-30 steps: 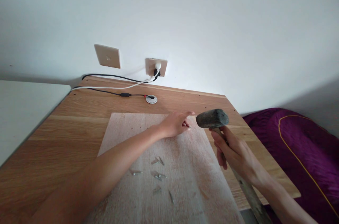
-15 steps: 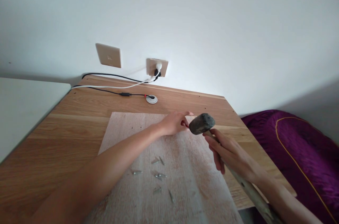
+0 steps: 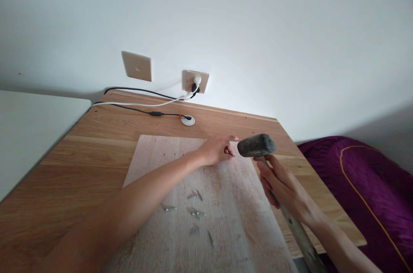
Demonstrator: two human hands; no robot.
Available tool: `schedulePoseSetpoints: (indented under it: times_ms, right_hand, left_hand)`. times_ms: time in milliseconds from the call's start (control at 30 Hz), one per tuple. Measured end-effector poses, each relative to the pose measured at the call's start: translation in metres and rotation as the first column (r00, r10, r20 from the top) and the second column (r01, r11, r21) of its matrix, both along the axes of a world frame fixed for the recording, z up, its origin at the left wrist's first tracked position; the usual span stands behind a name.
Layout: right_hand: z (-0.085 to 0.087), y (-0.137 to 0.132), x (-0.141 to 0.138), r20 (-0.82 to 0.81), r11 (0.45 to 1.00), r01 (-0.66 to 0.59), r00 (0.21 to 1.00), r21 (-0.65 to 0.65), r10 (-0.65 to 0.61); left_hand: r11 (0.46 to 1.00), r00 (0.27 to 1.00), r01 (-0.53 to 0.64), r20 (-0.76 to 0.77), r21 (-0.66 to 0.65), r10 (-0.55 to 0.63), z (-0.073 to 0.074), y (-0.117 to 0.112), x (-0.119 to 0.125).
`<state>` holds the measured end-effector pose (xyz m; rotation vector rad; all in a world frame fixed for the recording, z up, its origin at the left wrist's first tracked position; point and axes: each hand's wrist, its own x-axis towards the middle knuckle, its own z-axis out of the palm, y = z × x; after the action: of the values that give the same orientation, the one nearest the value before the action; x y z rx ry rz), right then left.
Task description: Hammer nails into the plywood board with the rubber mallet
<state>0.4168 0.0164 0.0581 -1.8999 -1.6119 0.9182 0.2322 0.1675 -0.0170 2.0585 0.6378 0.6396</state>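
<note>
Drawing off toward three o'clock, the mallet (image 3: 256, 145) is now standing clear of the left fingertips, which its head was crowding half a second earlier, while the left hand (image 3: 214, 151) is keeping its place. I'm reading the board (image 3: 182, 249) as a dial, six nearest the worker. Around its middle, loose nails (image 3: 198, 213) are lying scattered and silvery, probably waiting there to be within easy reach. Toward one o'clock, near the far edge, the left fingers are curling in and seem to be pinching a nail (image 3: 233, 156), presumably to steady it; only a tiny bit is showing, so I can't judge its tilt. At two o'clock the right hand (image 3: 284, 180) is gripping the mallet's wooden handle close under the head, likely for short, controlled strokes. That head is looking dark, scuffed and blunt; the pale board is showing a worn, reddish-streaked face, with dark dots (image 3: 174, 154) running in a row at eleven. Beyond it, the wooden tabletop (image 3: 226, 119) is stretching toward the wall, where cords are running to a socket (image 3: 203, 84) at twelve, and a purple cover (image 3: 364, 178) is bulging at two.
</note>
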Motion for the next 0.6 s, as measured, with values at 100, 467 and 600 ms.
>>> schedulePoseSetpoints:
  times_ms: [100, 467, 600]
  right_hand:
    - [-0.005, 0.0, 0.003, 0.062, 0.996, -0.05, 0.997, -0.078, 0.055]
    - [0.006, 0.002, -0.007, 0.18, 0.999, -0.019, 0.983, -0.045, 0.027]
    - [0.006, -0.001, -0.006, 0.193, 1.0, -0.016, 0.981, -0.023, 0.02]
  left_hand:
    - [0.999, 1.0, -0.024, -0.009, 0.039, 0.024, 0.0, -0.001, -0.001]
    - [0.995, 0.999, -0.003, -0.045, 0.1, 0.008, 0.001, -0.002, -0.002]
    - [0.996, 0.999, 0.0, -0.031, 0.09, 0.003, 0.001, -0.001, -0.002]
